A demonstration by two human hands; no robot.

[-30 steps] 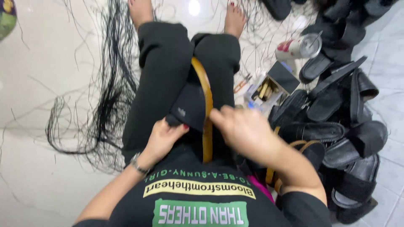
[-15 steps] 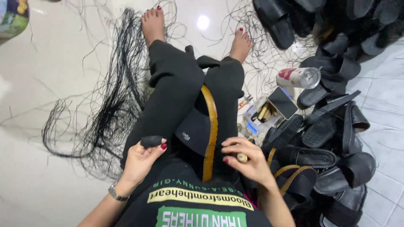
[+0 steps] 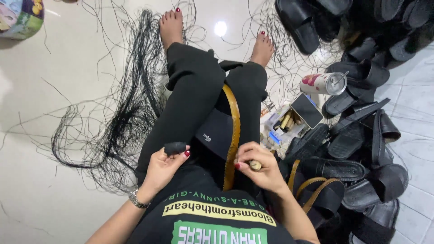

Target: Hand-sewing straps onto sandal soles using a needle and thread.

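Fingers (image 3: 178, 151) of left hand (image 3: 162, 169) pinching black pad (image 3: 175, 147); right hand (image 3: 262, 167) closed on small tool (image 3: 255, 165), frame centre, beside sandal (image 3: 221, 135) on lap. Best held steady against tan strap (image 3: 233, 135).

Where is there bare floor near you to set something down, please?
Bare tile lies on the left, beyond the black threads, below the colourful bag. A smaller patch lies far right, past the sandals. Crowded: between the legs and sandals, around the can and small box.
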